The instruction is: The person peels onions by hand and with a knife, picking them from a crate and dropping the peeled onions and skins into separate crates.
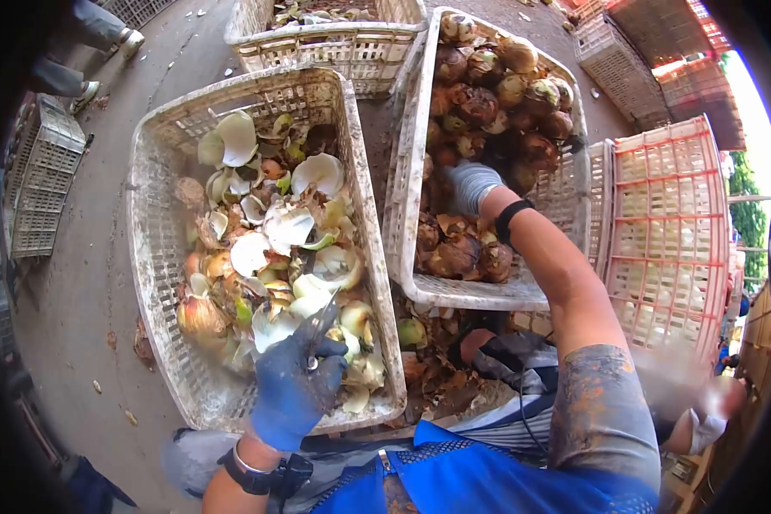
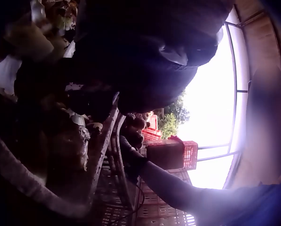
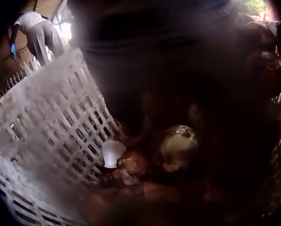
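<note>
My left hand (image 1: pixel 293 390), in a blue glove, grips a small knife (image 1: pixel 319 324) with a dark, dirty blade that points up and away. It is over the near end of a dirty white crate (image 1: pixel 135 227) holding onion peels (image 1: pixel 287 227) and cut pieces. My right hand (image 1: pixel 471 184), in a pale striped glove, reaches down into a second white crate (image 1: pixel 480 295) of brown-skinned onions (image 1: pixel 488 111). Its fingers are hidden among the onions. In the right wrist view a pale onion (image 3: pixel 178 147) and a white peel piece (image 3: pixel 113 153) lie below the dark, blurred glove.
Another white crate (image 1: pixel 334 43) with scraps stands beyond the two. A red-and-white crate (image 1: pixel 668 231) stands at the right, more crates (image 1: pixel 47 176) at the left. Loose skins (image 1: pixel 441 381) cover the ground by my legs. A person's legs (image 1: pixel 81 51) show at the far left.
</note>
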Motion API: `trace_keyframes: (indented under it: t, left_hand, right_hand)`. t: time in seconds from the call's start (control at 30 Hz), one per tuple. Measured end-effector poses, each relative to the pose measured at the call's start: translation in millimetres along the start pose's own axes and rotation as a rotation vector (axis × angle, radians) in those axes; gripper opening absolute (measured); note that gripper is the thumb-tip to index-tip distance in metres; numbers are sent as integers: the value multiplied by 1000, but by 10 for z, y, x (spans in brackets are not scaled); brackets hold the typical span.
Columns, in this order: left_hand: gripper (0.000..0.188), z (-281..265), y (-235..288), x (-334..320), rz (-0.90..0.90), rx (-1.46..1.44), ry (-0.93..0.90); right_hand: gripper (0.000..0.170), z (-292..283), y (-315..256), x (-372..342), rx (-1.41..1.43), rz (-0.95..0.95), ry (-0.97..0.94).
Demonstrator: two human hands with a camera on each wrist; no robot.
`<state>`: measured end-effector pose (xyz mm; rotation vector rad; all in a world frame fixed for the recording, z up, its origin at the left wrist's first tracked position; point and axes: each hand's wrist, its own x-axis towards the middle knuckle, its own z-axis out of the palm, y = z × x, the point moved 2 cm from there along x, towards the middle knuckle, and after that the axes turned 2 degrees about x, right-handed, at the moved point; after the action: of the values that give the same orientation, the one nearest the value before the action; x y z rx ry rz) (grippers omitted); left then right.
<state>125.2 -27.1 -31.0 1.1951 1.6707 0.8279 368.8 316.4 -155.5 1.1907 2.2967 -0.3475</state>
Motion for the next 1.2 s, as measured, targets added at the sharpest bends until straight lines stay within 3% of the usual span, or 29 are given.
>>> trace_keyframes:
  t: [0.1, 0.2, 0.23, 0.27, 0.33, 0.4, 0.47, 0.53, 0.57, 0.6, 0.63, 0.67, 0.7, 0.73, 0.77, 0.8, 0.87, 0.93, 1.0, 1.03, 1.07, 1.13, 1.17, 1.2]
  left_hand:
    - [62, 9, -81, 2, 9, 30, -19]
    - [62, -37, -47, -5, 26, 71, -8]
    - [63, -33, -82, -19, 24, 27, 3]
    - [63, -41, -52, -31, 34, 18, 8]
    - [65, -64, 43, -67, 83, -44, 67]
    - [68, -59, 121, -94, 138, -136, 101]
    - [71, -77, 211, -159, 469, 70, 222]
    - [81, -40, 381, -266, 480, 9, 208]
    - [82, 37, 419, -331, 526, -70, 220]
    - [82, 99, 469, -404, 568, -147, 237]
    - [79, 119, 543, -485, 642, -140, 245]
    - [75, 108, 655, -608, 594, -82, 222]
    - [73, 108, 668, -686, 600, -96, 246]
    - [71, 107, 670, -765, 610, -111, 269]
    - [71, 107, 668, -877, 596, -334, 237]
    - [71, 93, 675, -979, 609, -324, 241]
    - [70, 95, 677, -1149, 568, -448, 128]
    - [69, 147, 688, -1233, 672, -346, 156]
    - [68, 202, 663, -1319, 490, -473, 110]
    - [71, 204, 643, -1334, 575, -287, 154]
    - [71, 195, 667, -1399, 570, -282, 153]
    - [67, 141, 774, -1531, 585, 320, 393]
    - [64, 190, 775, -1553, 590, 412, 489]
    - [64, 232, 798, -1576, 586, 416, 495]
  right_hand:
    - [61, -65, -163, 34, -4, 67, -62]
    - [56, -193, -109, -72, 242, 195, -93]
    - [51, -35, 100, -1, 324, 143, 64]
    - [51, -171, 80, -171, 312, 145, 71]
    - [43, -428, 16, -672, 1250, 212, 36]
    - [38, -631, -101, -1149, 1214, -104, 91]
    - [45, -748, -433, -1690, 1789, -70, -119]
    - [51, -927, -856, -2315, 1978, -108, -186]
    - [56, -943, -1135, -2579, 2167, 20, -185]
    - [58, -832, -1292, -2654, 2329, -74, -398]
    - [60, -790, -1446, -2797, 2246, -202, -391]
    - [61, -810, -1625, -2982, 2163, -326, -384]
    - [65, -923, -1738, -3188, 1308, -472, 42]
    - [65, -950, -1845, -3345, 1307, -492, 41]
    - [75, -958, -1923, -3479, 1513, -433, 13]
    - [88, -942, -1972, -3578, 1719, -365, -11]
    - [94, -731, -2026, -3581, 1696, -474, 90]
    - [100, -587, -2088, -3636, 1672, -575, 187]
    - [106, -508, -2115, -3684, 1796, -474, 236]
    - [107, -412, -2088, -3669, 1761, -445, 282]
    - [107, -395, -2116, -3713, 1767, -446, 279]
    - [108, -405, -2164, -3751, 1907, -342, 198]
    - [104, -387, -2143, -3697, 1752, -357, 311]
    - [104, -352, -2149, -3709, 1752, -363, 305]
